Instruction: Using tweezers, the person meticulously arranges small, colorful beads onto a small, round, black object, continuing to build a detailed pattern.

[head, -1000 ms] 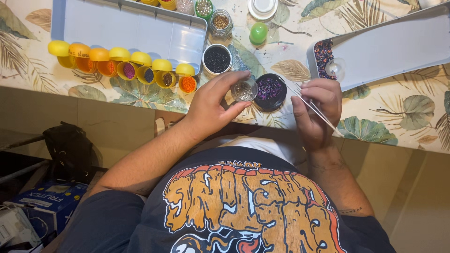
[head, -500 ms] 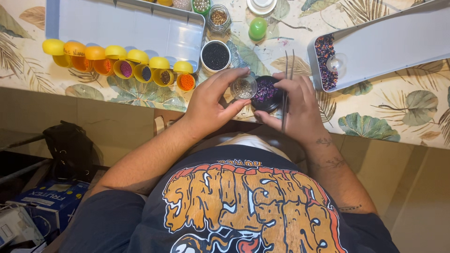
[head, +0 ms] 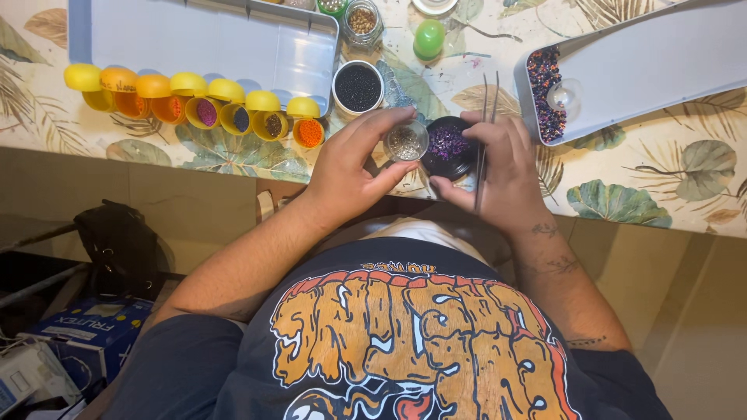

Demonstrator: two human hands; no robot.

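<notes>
My left hand (head: 352, 167) grips a small clear container of silvery beads (head: 405, 141) between thumb and fingers, held at the table's front edge. My right hand (head: 502, 167) pinches the rim of a round black dish of purple beads (head: 447, 144) and also holds a thin metal tweezer (head: 482, 132) that points away from me. The clear container and the black dish touch side by side.
A row of yellow and orange capsule halves with beads (head: 204, 107) lines the left. Behind it lies a pale blue tray (head: 233, 39). A white cup of black beads (head: 358, 85), a green ball (head: 427, 36) and a grey tray with mixed beads (head: 646, 62) stand around.
My right hand moved left from the grey tray's side onto the black dish, and the tweezer swung upright. My left hand stays on the clear container.
</notes>
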